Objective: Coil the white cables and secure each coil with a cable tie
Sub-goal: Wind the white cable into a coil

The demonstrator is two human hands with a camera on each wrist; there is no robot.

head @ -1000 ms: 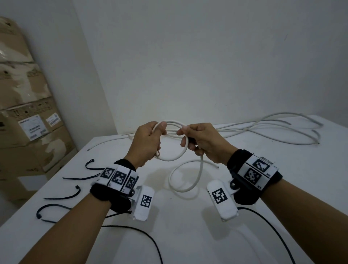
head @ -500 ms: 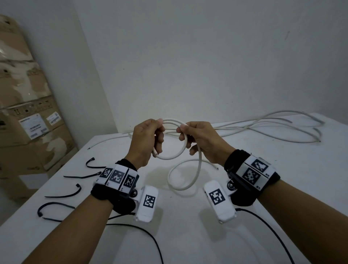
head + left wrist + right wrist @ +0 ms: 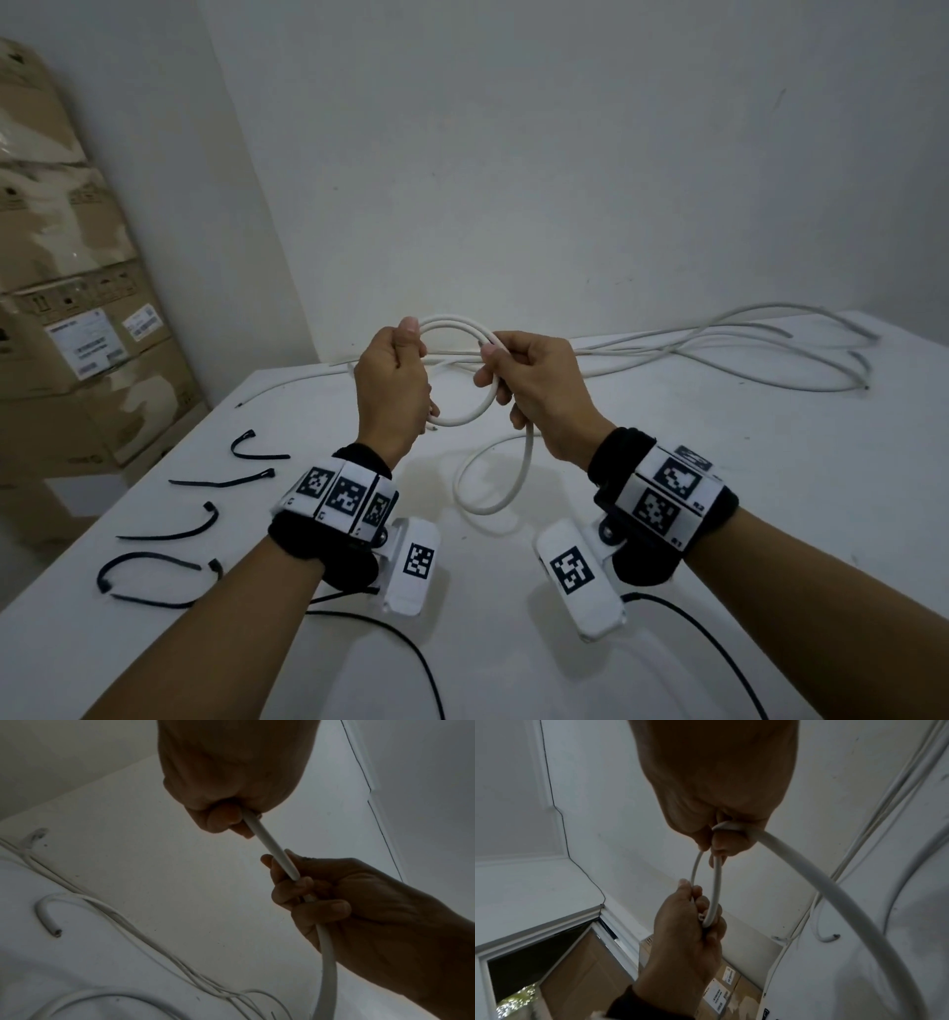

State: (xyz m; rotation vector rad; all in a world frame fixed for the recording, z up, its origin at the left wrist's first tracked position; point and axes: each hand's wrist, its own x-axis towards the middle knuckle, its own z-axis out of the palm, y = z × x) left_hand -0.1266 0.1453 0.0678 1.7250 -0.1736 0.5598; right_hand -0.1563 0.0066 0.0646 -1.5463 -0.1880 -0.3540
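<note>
A thick white cable (image 3: 464, 419) is held up above the white table (image 3: 719, 488) in a small coil of about two turns. My left hand (image 3: 393, 380) grips the coil's left side, thumb on top, with the cut cable end (image 3: 430, 426) sticking out below the fist. My right hand (image 3: 529, 380) grips the coil's right side, and the cable's free length (image 3: 493, 506) drops from it in a loop onto the table. In the right wrist view the coil (image 3: 716, 882) spans between both fists. Several black cable ties (image 3: 215, 480) lie on the table's left side.
More white cables (image 3: 744, 360) sprawl along the table's back edge by the wall. Stacked cardboard boxes (image 3: 77, 308) stand beyond the table's left edge. Thin black wrist-camera leads (image 3: 411, 652) trail across the near table.
Both hands have risen slightly with the coil and drawn a little closer together. The loop hanging on the table has shifted a bit with them.
</note>
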